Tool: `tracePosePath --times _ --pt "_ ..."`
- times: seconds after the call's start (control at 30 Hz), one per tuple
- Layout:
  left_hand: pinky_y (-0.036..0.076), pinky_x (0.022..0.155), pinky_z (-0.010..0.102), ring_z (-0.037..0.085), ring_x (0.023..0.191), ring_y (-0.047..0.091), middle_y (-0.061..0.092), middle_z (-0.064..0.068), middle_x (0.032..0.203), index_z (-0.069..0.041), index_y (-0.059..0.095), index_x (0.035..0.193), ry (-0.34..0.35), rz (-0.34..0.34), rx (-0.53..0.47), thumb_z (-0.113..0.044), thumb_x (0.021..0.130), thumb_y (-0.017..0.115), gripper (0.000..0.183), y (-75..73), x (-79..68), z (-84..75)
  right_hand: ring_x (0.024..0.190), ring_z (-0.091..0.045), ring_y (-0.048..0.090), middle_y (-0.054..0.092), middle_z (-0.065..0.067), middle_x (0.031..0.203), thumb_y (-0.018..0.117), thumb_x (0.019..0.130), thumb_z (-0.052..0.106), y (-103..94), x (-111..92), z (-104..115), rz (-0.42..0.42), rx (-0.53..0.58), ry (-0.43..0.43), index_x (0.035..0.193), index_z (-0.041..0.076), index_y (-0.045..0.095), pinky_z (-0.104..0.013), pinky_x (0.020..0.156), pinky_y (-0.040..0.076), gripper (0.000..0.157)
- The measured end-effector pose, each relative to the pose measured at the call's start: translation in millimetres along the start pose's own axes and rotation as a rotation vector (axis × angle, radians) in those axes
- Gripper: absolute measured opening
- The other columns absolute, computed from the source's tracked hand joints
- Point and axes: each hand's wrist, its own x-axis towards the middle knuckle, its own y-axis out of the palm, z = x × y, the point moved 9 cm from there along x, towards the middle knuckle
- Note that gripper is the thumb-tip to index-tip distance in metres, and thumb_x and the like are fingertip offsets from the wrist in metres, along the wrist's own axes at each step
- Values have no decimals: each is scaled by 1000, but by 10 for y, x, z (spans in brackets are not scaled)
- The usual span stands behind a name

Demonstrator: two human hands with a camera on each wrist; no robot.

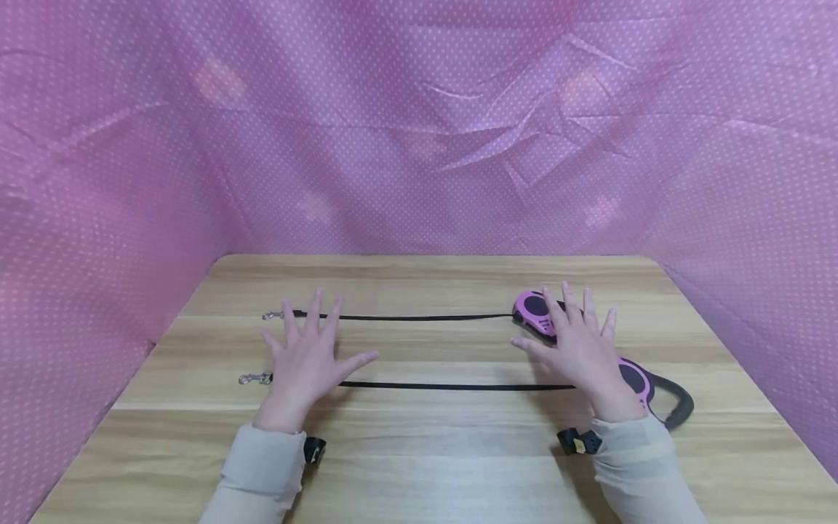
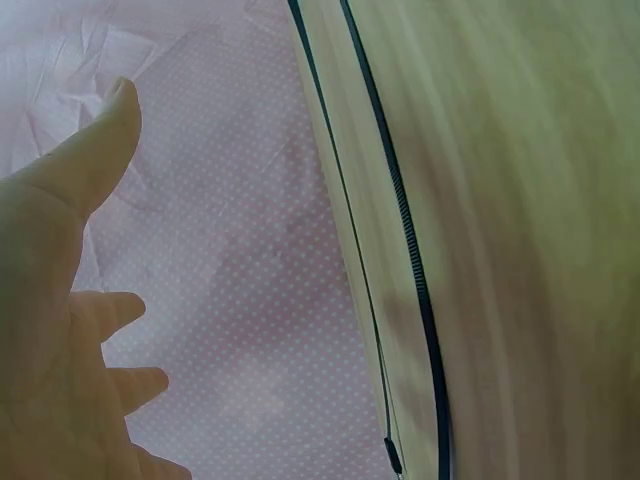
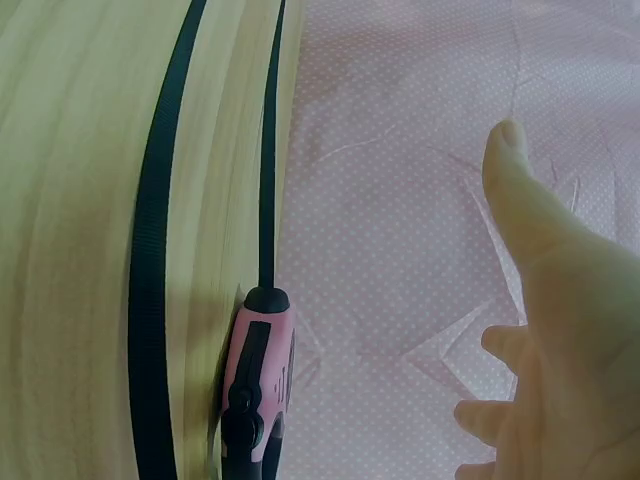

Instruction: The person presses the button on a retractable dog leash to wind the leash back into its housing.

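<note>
Two retractable dog leashes lie on the wooden table, one behind the other. The far leash has a pink and black case [image 1: 535,304] at the right and a metal clip [image 1: 272,315] at the left. The near leash has a similar pink case [image 1: 633,380] with a dark looped handle [image 1: 681,404], partly covered by the right arm, and a clip [image 1: 255,378] at the left. Black straps run straight between case and clip. My left hand [image 1: 306,364], fingers spread, hovers above the strap ends. My right hand [image 1: 583,353], also spread, hovers over the cases. Neither holds anything.
The light wooden table [image 1: 445,466] has a pink dotted cloth [image 1: 419,145] hanging behind it and on both sides. Small black devices [image 1: 579,441] are worn at both wrists.
</note>
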Motion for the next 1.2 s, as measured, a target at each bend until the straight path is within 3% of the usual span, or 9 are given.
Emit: tracePosePath --times 0.33,0.53,0.7,0.87,1.2 --pt "-2 103 82 55 147 -5 3 14 167 -19 15 159 -17 -36 -34 -77 80 59 108 -64 61 72 149 -51 -7 4 -22 165 52 87 74 -42 21 -105 10 80 24 160 19 7 -72 110 -16 102" --pt "3 107 79 55 147 1 8 15 166 -17 15 159 -45 -54 -70 -82 79 53 110 -105 105 170 148 -53 -5 6 -26 163 49 90 73 -28 77 -186 26 146 39 159 11 8 -71 111 -11 102" --pt "10 109 77 54 147 8 11 17 166 -14 12 159 -64 -58 -103 -83 80 50 112 -116 150 248 147 -55 -1 9 -28 162 47 95 66 -8 109 -244 35 207 52 158 4 11 -70 114 -2 96" --pt "13 111 73 54 147 11 13 19 165 -10 11 159 -86 -47 -137 -75 84 56 109 -98 189 319 145 -56 10 15 -32 159 45 98 60 4 132 -277 35 260 60 156 -2 12 -69 114 11 91" --pt "17 114 69 50 146 19 17 20 164 -7 11 158 -108 -35 -201 -68 87 58 105 -54 252 453 143 -55 21 23 -38 154 39 98 65 100 200 -381 82 298 146 152 -10 20 -64 115 19 95"
